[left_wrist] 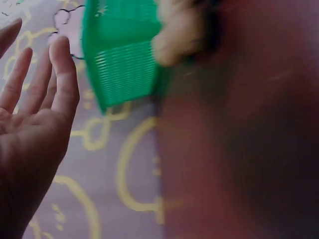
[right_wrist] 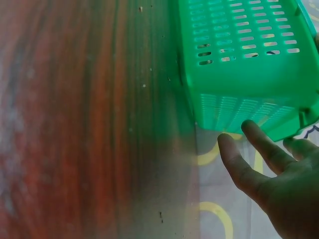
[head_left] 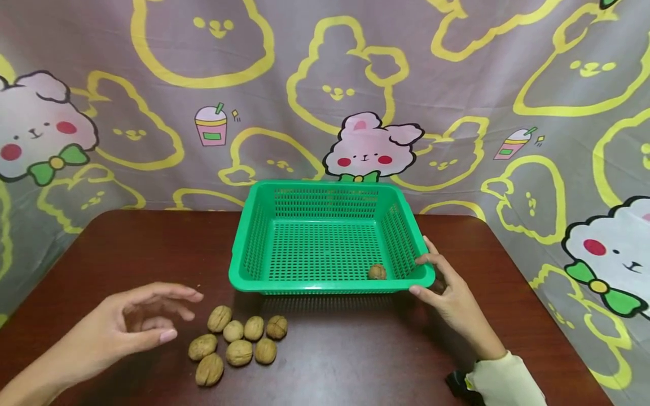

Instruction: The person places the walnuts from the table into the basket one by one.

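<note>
In the head view, several brown walnuts (head_left: 238,352) lie loosely grouped on the table, left of centre. My left hand (head_left: 137,318) hovers beside them with relaxed, slightly bent fingers and holds nothing. Behind the walnuts stands a green plastic basket (head_left: 325,285) with slotted walls. A single walnut (head_left: 377,272) sits inside it, by the front right corner. My right hand (head_left: 452,293) grips the basket's front right corner, thumb at the front rim and fingers at the right side. In the right wrist view, its fingers (right_wrist: 234,164) show beside the basket wall (right_wrist: 239,74).
The dark red-brown wooden table (head_left: 152,242) ends at a cloth backdrop (head_left: 284,113) printed with cartoon figures. A dark strap (head_left: 459,386) shows near the right sleeve (head_left: 508,380). Part of the left wrist view is blurred.
</note>
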